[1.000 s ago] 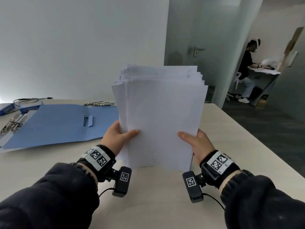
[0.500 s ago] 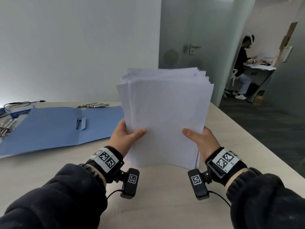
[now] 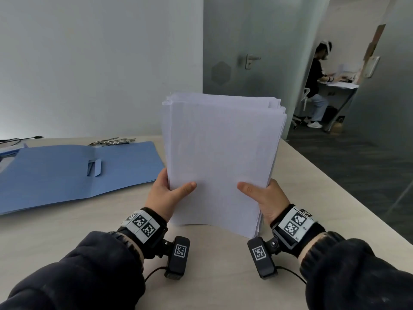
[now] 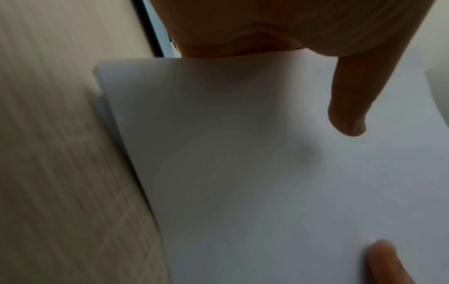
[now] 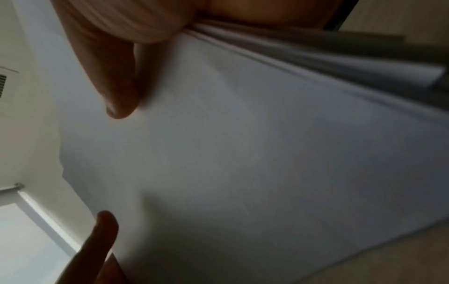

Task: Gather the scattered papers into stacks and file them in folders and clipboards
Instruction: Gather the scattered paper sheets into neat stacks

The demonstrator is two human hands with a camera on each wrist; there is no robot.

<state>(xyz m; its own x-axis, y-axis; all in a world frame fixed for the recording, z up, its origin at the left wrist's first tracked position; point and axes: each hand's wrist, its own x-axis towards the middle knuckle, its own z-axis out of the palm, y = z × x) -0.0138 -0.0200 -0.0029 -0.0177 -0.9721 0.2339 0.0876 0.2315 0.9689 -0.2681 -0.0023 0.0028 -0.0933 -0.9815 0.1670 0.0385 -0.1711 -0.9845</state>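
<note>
Left hand (image 3: 164,198): we grip the left edge of the paper stack (image 3: 221,157) near its lower corner. The thumb (image 4: 350,107) lies flat across the front sheet; the other fingers are behind the stack and hidden, so we cannot tell how they lie.
Right hand (image 3: 267,199): we grip the right edge of the stack near its lower corner. The thumb (image 5: 114,84) presses on the front sheet; the other fingers are out of sight behind the paper.
Paper stack, position: held upright between both hands, front sheet facing us, over the near middle of the table (image 3: 67,238). Whether the bottom edge touches the table we cannot tell.
Paper stack, form: many thin white rectangular sheets, plain and matte. The top and right edges are staggered, so single sheet edges show.
Folder (image 3: 67,173): blue card, lying open and flat toward the table's left edge, just left of the stack. A small folded tab sits at its centre crease.
Metal clips (image 3: 111,141): a silver cluster at the table's far edge, beyond the folder.
Table: pale, faint wood grain, smooth.
Wrists: black bands with square coded markers, dark sleeves.
</note>
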